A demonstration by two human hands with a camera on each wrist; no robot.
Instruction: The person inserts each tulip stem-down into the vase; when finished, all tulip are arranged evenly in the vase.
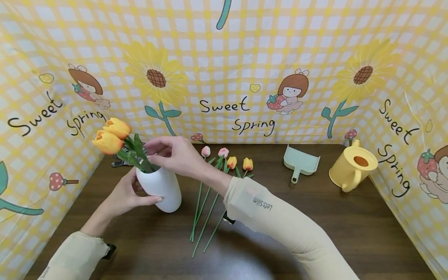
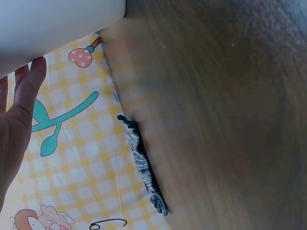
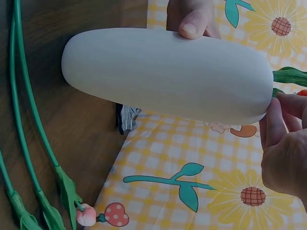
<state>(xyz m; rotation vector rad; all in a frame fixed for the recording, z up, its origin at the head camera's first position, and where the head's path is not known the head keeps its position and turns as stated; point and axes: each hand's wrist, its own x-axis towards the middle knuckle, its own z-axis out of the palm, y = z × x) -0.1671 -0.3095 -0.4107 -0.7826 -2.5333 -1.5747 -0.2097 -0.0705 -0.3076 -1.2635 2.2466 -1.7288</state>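
A white vase (image 1: pixel 161 190) leans slightly, gripped by my left hand (image 1: pixel 127 192) with the thumb across its front and fingers behind. In the right wrist view, that thumb lies on the vase's smooth side. Two orange-yellow tulips (image 1: pixel 112 136) stand in the vase, their heads leaning left and green leaves (image 1: pixel 138 147) rising from its mouth. My right hand (image 1: pixel 178 155) reaches to the vase's mouth, pinching at a tulip's green stem beside the rim. The right wrist view shows its curled fingertips right at the rim. The lower stems are hidden inside the vase.
Pink tulips (image 1: pixel 223 152) and yellow tulips (image 1: pixel 247 164) lie on the brown table (image 1: pixel 147 249) right of the vase. Farther right are a pale green dustpan (image 1: pixel 301 161) and a yellow watering can (image 1: pixel 350 167). A dark striped item (image 2: pixel 141 165) lies behind the vase, near the checked cloth (image 1: pixel 224 70).
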